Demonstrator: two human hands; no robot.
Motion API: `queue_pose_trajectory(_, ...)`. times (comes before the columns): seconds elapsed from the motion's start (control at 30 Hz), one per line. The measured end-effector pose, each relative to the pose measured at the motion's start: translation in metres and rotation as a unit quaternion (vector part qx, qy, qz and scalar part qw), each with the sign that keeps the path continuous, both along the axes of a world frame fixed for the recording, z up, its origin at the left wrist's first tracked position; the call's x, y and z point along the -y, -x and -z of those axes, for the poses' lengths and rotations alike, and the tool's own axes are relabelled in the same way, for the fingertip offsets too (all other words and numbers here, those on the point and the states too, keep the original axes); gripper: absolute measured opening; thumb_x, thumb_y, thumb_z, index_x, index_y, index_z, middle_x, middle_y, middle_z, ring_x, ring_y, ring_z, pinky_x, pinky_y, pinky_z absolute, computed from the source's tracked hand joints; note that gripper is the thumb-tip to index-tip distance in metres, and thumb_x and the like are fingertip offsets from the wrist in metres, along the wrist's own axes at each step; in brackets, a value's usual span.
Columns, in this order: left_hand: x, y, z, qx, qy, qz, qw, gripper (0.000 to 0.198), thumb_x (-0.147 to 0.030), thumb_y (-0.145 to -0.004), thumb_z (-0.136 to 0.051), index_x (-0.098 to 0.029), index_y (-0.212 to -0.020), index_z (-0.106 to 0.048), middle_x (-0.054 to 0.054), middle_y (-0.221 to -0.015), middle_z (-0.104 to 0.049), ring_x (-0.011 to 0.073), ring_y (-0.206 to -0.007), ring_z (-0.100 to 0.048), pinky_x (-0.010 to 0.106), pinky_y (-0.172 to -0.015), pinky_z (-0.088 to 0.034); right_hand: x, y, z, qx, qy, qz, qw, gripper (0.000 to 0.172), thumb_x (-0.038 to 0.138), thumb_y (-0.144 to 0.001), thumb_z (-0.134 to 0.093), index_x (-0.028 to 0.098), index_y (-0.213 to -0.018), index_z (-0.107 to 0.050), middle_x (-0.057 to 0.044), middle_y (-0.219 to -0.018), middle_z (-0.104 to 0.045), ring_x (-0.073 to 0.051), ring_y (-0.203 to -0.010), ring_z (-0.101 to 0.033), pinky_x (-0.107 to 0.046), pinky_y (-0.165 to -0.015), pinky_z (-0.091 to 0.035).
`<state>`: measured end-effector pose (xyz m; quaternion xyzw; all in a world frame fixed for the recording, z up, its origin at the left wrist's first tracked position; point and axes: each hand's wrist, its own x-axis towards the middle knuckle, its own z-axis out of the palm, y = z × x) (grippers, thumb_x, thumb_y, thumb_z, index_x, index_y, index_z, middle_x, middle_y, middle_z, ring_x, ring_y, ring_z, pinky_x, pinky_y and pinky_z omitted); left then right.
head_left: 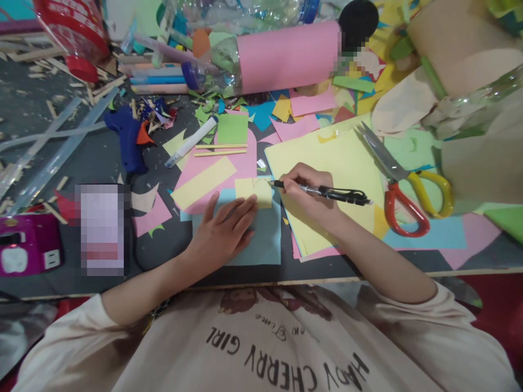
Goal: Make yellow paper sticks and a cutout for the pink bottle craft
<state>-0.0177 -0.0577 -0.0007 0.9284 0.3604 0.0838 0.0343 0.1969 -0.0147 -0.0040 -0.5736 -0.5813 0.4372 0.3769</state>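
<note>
The right hand (304, 188) is curled around a black ballpoint pen (327, 191), fingers pinched near its tip, with the barrel lying back over the knuckles and pointing to the right. The pen's tip touches the right edge of a small pale yellow paper square (251, 189), where a faint curved line shows. The right forearm runs in from the lower right, crossing a large yellow paper sheet (339, 163). The left hand (224, 228) lies flat, palm down, with its fingers spread only a little and their tips pressing on the lower left corner of the small square; the hand grips nothing. Its forearm comes in from the lower left. Beneath the hand and the square is a light blue paper sheet (265, 239), resting on the dark tabletop (163, 256). Just right of the large yellow sheet lie scissors with red and yellow handles (404, 185), their blades shut. A blue glue gun (128, 136) sits well to the left among paper scraps.
</note>
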Motion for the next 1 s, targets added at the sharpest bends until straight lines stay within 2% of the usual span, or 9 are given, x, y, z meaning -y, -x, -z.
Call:
queue_pose_trajectory(0.43, -0.0005, -0.0006, -0.0018, -0.006, -0.019, 0.005, 1.0, 0.032, -0.025, -0.095, -0.051, -0.012, -0.122, -0.06, 0.007, -0.133, -0.063, 0.0231, -0.114, -0.065, 0.047, -0.12, -0.029, 0.0007, -0.0035, 0.0021, 0.007, -0.015, -0.006, 1.0, 0.016, 0.01, -0.068, -0.05, 0.021, -0.056, -0.044, 0.005, -0.051, -0.045, -0.008, -0.049, -0.039, -0.024, -0.048, -0.028)
queue_pose_trajectory(0.67, 0.0004, 0.0005, 0.0, -0.004, 0.02, -0.003, 1.0, 0.034, -0.026, -0.096, -0.047, -0.017, -0.127, -0.059, 0.008, -0.135, -0.062, 0.0236, -0.118, -0.062, 0.051, -0.119, -0.028, 0.001, -0.0039, -0.0001, 0.006, -0.017, -0.008, 1.0, 0.017, 0.01, -0.067, -0.05, 0.021, -0.055, -0.044, 0.006, -0.05, -0.045, -0.008, -0.047, -0.038, -0.024, -0.047, -0.027)
queue_pose_trajectory(0.83, 0.0002, 0.001, 0.0006, -0.004, 0.024, -0.002, 1.0, 0.035, -0.027, -0.096, -0.047, -0.017, -0.128, -0.058, 0.008, -0.135, -0.062, 0.0241, -0.119, -0.061, 0.049, -0.115, -0.033, -0.0008, -0.0056, 0.0018, -0.043, -0.008, 0.017, 0.999, 0.017, 0.014, -0.07, -0.051, 0.021, -0.055, -0.049, 0.005, -0.05, -0.05, -0.008, -0.047, -0.044, -0.024, -0.048, -0.032)
queue_pose_trajectory(1.0, 0.0005, 0.0017, -0.001, -0.014, 0.002, 0.012, 1.0, 0.041, -0.036, -0.097, -0.045, -0.012, -0.128, -0.057, 0.01, -0.136, -0.061, 0.0261, -0.118, -0.06, 0.045, -0.106, -0.04, -0.0044, -0.0081, 0.0037, -0.096, -0.026, 0.047, 0.994, 0.019, 0.015, -0.074, -0.054, 0.021, -0.056, -0.052, 0.005, -0.052, -0.055, -0.008, -0.046, -0.047, -0.025, -0.049, -0.038)
